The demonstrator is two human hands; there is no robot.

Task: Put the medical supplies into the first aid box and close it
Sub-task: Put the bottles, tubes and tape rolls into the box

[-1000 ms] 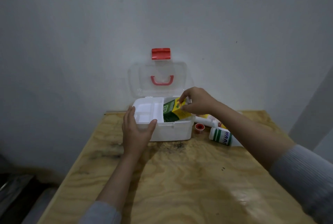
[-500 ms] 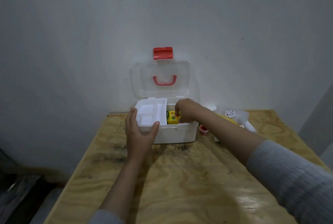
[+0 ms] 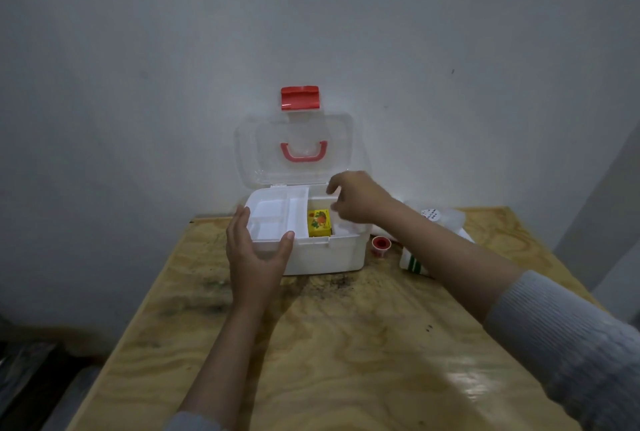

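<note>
the first aid box (image 3: pixel 332 257) sits open at the far edge of the tabletop (image 3: pixel 346 344), a yellow carton (image 3: pixel 319 222) in its right compartment. the left hand (image 3: pixel 254 257) braces its near left corner, fingers straight and spread. the right hand (image 3: pixel 356 200) hovers above, fingers loosely curled, empty.

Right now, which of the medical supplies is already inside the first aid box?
The yellow carton; the small red-rimmed pot and the green-striped bottle sit outside on the table.
</note>
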